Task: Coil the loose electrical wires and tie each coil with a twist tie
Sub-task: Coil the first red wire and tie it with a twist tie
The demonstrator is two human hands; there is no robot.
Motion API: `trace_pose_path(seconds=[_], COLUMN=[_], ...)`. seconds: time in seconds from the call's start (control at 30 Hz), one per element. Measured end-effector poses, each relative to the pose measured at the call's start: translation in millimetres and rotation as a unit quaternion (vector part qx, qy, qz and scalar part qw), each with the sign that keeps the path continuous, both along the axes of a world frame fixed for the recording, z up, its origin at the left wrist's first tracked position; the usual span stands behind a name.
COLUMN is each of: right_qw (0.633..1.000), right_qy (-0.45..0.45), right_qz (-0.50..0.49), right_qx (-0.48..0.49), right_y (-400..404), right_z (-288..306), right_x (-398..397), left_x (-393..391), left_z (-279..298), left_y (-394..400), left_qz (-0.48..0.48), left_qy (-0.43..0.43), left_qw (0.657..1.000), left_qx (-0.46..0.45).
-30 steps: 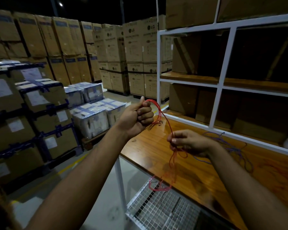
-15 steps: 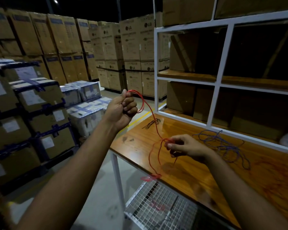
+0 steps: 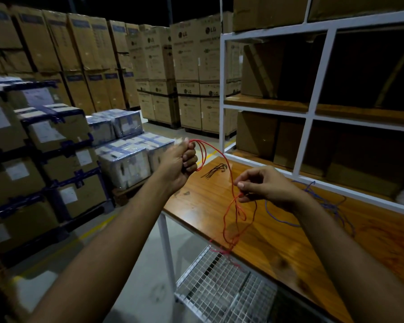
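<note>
The left hand (image 3: 179, 163), raised beyond the bench's end, is fisted around red wire (image 3: 216, 153) loops. The right hand (image 3: 265, 186), lower and over the bench (image 3: 278, 243), pinches the same wire between thumb and fingertips. The wire slants down from left fist to right pinch, then its slack hangs to the bench edge, nearer the right hand. Black twist ties (image 3: 216, 170) lie between the hands; a blue wire (image 3: 322, 203) sprawls behind the right wrist. Stacked cartons (image 3: 187, 57) read "LG".
</note>
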State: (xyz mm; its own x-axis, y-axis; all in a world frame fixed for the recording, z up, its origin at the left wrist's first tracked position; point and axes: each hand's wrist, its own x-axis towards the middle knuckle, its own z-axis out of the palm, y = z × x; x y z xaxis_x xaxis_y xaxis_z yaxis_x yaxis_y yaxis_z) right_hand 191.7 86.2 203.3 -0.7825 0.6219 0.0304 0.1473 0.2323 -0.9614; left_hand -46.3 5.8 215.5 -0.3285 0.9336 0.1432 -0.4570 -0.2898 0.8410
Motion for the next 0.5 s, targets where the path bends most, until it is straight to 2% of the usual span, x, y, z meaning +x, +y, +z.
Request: trace_pose_path(seconds=[0.1,0.27,0.37,0.43,0.5], right_qw=[0.998,1.0,0.992,0.961,0.945], right_qy=[0.0,0.017,-0.108,-0.229,-0.262], right_qz=[0.018,-0.001,-0.017,-0.048,-0.069], right_qx=[0.056,0.014,0.059,0.144,0.184], right_y=[-6.8,-8.6,1.0,8.0,9.1], right_z=[8.2,11.2,2.2,-8.6,-17.8], right_x=[1.4,7.6,7.1,2.5,-4.4], left_x=[0.1,-4.2,-2.1,1.6,7.1], left_z=[0.0,1.1,1.3,3.3,6.0], left_y=[2.7,3.4,3.3,2.9,1.8], left_qz=[0.04,0.059,0.038,0.008,-0.023], left_qy=[0.005,-0.051,-0.07,-0.093,-0.116], left_qw=[0.999,0.997,0.997,0.996,0.993], left_qx=[-0.02,-0.011,-0.007,0.003,0.011])
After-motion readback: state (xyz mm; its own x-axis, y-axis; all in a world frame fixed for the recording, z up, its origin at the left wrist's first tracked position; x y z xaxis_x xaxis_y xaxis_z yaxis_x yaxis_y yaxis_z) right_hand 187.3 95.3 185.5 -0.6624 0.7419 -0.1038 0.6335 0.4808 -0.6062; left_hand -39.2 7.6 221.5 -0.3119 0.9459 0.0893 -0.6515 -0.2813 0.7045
